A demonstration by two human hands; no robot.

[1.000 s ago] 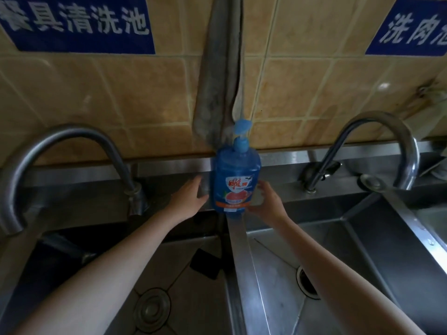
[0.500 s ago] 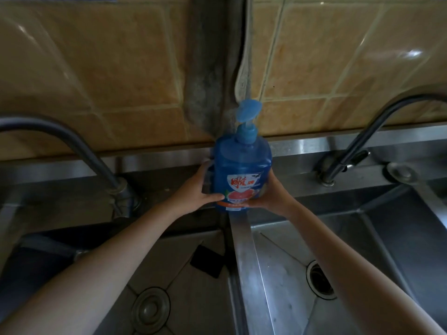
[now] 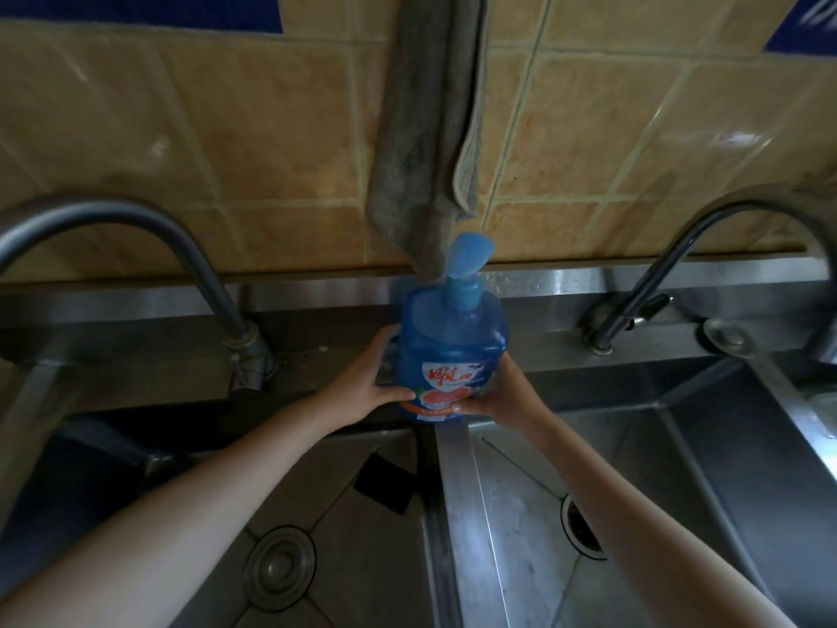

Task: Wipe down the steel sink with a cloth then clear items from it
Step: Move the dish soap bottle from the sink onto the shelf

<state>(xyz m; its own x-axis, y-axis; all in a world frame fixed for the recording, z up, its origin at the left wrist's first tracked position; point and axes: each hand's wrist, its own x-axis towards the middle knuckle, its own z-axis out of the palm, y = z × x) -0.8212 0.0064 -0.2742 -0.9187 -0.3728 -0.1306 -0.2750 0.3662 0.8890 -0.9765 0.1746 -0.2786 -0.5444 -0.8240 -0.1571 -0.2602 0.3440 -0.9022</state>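
Head view: tan tiled wall (image 3: 226,129) behind a two-basin steel sink (image 3: 457,491). Grey cloth (image 3: 421,129) hangs on the wall at 12 o'clock, its tip just behind the pump of the blue soap bottle (image 3: 448,355). The bottle is upright at frame centre, over the back end of the divider. I can't tell if its base is off the steel. Left hand (image 3: 362,392) wraps it from 9 o'clock, thumb on the label. Right hand (image 3: 502,396) grips its lower part from 3 o'clock.

My read: the cloth is hung up and nobody's wiping, so this is the clearing stage. I can't confirm the wipe itself. Left to clear: this bottle, and the dark flat square (image 3: 385,487) in the left basin at 7 o'clock.
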